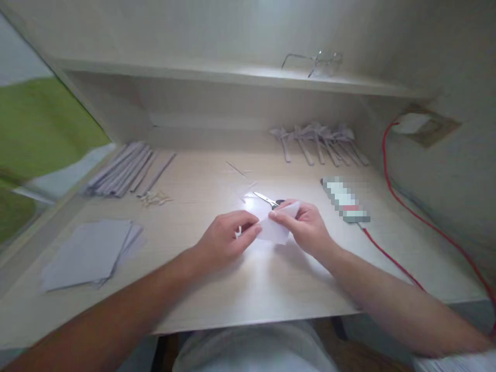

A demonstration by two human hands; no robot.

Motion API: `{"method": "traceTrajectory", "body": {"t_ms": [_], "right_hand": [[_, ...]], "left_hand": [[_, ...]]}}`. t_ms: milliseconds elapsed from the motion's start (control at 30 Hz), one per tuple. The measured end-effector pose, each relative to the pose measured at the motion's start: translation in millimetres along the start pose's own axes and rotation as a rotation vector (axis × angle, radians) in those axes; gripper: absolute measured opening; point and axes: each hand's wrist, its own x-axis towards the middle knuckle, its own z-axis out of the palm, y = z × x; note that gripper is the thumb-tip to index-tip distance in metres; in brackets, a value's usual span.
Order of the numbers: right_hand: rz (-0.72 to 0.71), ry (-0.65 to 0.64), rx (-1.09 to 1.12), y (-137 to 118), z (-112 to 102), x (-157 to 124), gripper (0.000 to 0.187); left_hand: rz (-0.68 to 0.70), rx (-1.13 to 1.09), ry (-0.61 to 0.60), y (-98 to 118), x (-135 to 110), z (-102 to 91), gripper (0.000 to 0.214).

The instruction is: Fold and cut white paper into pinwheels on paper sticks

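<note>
A piece of white paper (277,231) is held up between my two hands, above the middle of the desk. My left hand (228,235) pinches its left corner between thumb and forefinger. On the other side, my right hand (306,225) grips the paper with the thumb on top and the fingers behind. Just beyond the paper lie scissors (265,198), blades pointing left and handles partly hidden by my right hand. Thin paper scraps (236,168) are scattered behind them.
At left lie rolled paper sticks (120,170), a heap of small ties (155,198) and a stack of paper sheets (87,253). Several paper flowers on stems (320,142) stand back right. A phone (344,200) with a red cable (391,256) is right; glasses (315,63) rest on the shelf.
</note>
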Motion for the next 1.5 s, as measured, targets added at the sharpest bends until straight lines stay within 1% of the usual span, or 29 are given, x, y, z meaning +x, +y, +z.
{"method": "traceTrajectory", "body": {"t_ms": [67, 167, 300, 367, 467, 767, 900, 1067, 1200, 1367, 1500], "right_hand": [[-0.005, 0.014, 0.006, 0, -1, 0, 0.026], [-0.004, -0.002, 0.015, 0, -1, 0, 0.025], [-0.013, -0.091, 0.016, 2, -1, -1, 0.021], [-0.028, -0.108, 0.013, 3, -1, -2, 0.019], [-0.025, -0.075, 0.030, 4, 0, -2, 0.018], [0.043, 0.008, 0.102, 6, -1, 1, 0.022], [0.060, 0.023, 0.137, 6, -3, 3, 0.025], [0.083, 0.028, 0.175, 11, -5, 6, 0.027], [0.112, 0.009, 0.214, 16, -6, 9, 0.028], [0.142, 0.018, 0.333, 17, -4, 12, 0.030], [0.132, 0.051, 0.378, 17, -4, 13, 0.030]], "left_hand": [[-0.006, 0.004, 0.005, -1, -2, 0.1, 0.016], [-0.025, -0.014, 0.002, -1, -3, -0.1, 0.020], [-0.055, -0.063, -0.021, 0, -2, -0.8, 0.026], [-0.060, -0.082, -0.034, 1, -1, -1.0, 0.028], [-0.064, -0.098, -0.041, 2, -1, -1.3, 0.028], [-0.084, -0.090, -0.015, 1, 1, -2.2, 0.030], [-0.118, -0.113, 0.016, 3, 2, -3.8, 0.030], [-0.148, -0.163, 0.050, 3, 3, -5.1, 0.031], [-0.174, -0.215, 0.058, 3, 3, -5.6, 0.031], [-0.225, -0.310, 0.093, -3, 5, -5.8, 0.032], [-0.243, -0.353, 0.118, -6, 8, -6.2, 0.032]]}}
